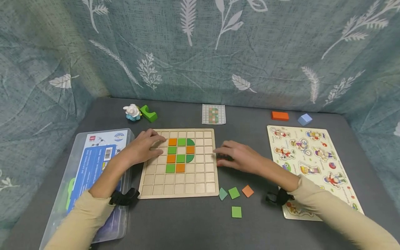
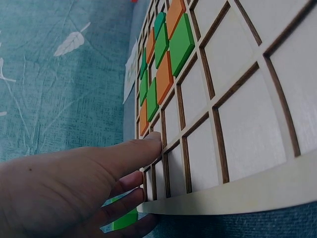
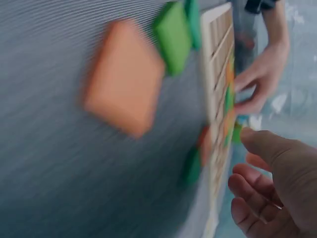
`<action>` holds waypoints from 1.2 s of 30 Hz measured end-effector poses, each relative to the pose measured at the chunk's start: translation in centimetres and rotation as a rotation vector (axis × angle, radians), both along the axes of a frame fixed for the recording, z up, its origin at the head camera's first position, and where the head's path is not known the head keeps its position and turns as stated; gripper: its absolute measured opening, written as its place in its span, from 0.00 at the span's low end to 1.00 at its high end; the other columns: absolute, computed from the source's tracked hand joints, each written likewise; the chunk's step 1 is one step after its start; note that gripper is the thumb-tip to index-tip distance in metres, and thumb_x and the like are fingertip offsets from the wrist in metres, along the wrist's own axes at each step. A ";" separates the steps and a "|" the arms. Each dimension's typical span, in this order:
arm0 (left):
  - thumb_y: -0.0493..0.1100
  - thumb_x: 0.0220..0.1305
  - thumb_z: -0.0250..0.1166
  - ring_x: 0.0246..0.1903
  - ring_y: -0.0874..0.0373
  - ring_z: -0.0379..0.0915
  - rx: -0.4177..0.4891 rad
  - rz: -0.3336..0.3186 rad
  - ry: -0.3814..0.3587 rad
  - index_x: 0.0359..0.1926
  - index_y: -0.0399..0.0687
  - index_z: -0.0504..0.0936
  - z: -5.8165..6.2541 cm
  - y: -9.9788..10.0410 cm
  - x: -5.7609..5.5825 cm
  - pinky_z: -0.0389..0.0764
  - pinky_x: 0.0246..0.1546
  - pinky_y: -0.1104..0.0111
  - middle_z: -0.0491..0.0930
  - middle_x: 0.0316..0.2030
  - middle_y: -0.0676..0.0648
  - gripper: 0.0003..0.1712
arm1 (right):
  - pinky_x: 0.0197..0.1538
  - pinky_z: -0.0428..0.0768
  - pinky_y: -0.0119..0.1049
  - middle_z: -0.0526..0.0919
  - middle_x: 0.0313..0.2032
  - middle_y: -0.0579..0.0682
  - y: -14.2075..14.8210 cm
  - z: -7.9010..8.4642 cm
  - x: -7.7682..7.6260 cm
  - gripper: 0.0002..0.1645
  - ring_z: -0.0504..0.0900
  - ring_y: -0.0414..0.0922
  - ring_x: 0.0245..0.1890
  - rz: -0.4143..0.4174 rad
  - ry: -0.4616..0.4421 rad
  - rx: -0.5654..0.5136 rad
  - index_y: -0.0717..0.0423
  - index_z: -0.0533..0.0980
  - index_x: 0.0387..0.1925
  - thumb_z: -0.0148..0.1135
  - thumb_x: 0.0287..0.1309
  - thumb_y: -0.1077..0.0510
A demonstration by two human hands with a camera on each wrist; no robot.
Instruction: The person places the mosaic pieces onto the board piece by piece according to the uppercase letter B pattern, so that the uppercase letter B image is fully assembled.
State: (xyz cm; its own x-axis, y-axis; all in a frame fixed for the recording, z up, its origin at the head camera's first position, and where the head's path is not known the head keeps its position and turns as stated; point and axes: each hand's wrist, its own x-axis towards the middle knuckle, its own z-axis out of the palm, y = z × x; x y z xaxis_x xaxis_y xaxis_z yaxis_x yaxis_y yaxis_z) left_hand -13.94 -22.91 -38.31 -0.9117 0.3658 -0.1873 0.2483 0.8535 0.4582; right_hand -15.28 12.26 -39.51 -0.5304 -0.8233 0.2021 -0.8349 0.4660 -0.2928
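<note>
A wooden grid board (image 1: 159, 189) lies on the dark table, with orange, green and dark green pieces set in its left and middle squares. My left hand (image 1: 142, 147) rests at the board's upper left, its fingers relaxed; the thumb touches the grid in the left wrist view. Beside the board's right edge hovers my right hand (image 1: 239, 156), loosely bent and holding nothing visible. Partly hidden beneath it is an orange piece (image 3: 204, 144), next to a green piece (image 3: 190, 168). Below lie an orange square (image 1: 248, 191), green squares (image 1: 233, 193) and a green quarter-round piece (image 1: 223, 194).
A small pattern card (image 1: 214, 114) lies behind the board. To the left is a plastic case (image 1: 125, 222); to the right, a picture puzzle board (image 1: 297, 139). A white-and-blue figurine (image 1: 132, 112), a green arch block (image 1: 148, 114), a red block (image 1: 280, 116) and a blue block (image 1: 305, 119) stand behind.
</note>
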 end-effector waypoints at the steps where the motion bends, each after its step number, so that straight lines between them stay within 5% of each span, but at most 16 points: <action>1: 0.42 0.67 0.62 0.51 0.43 0.62 -0.002 -0.003 0.001 0.62 0.43 0.75 0.0 0.0 0.0 0.69 0.47 0.50 0.67 0.56 0.37 0.23 | 0.32 0.69 0.28 0.79 0.38 0.47 0.7 -0.1 0.0 0.21 0.70 0.37 0.30 -0.030 -0.028 0.000 0.53 0.80 0.52 0.68 0.58 0.52; 11: 0.42 0.66 0.62 0.51 0.42 0.63 -0.002 -0.010 0.014 0.61 0.42 0.76 0.0 0.0 0.0 0.70 0.47 0.49 0.68 0.56 0.36 0.23 | 0.38 0.77 0.33 0.78 0.42 0.47 4.3 -0.8 0.6 0.26 0.79 0.39 0.39 -0.168 -0.174 0.043 0.53 0.78 0.56 0.69 0.57 0.50; 36: 0.43 0.67 0.62 0.51 0.44 0.62 -0.002 0.000 -0.003 0.62 0.44 0.75 0.0 0.0 0.0 0.69 0.48 0.50 0.67 0.56 0.37 0.24 | 0.37 0.74 0.33 0.80 0.41 0.46 3.5 -1.7 1.2 0.28 0.74 0.38 0.36 -0.202 -0.153 0.051 0.51 0.79 0.55 0.69 0.54 0.44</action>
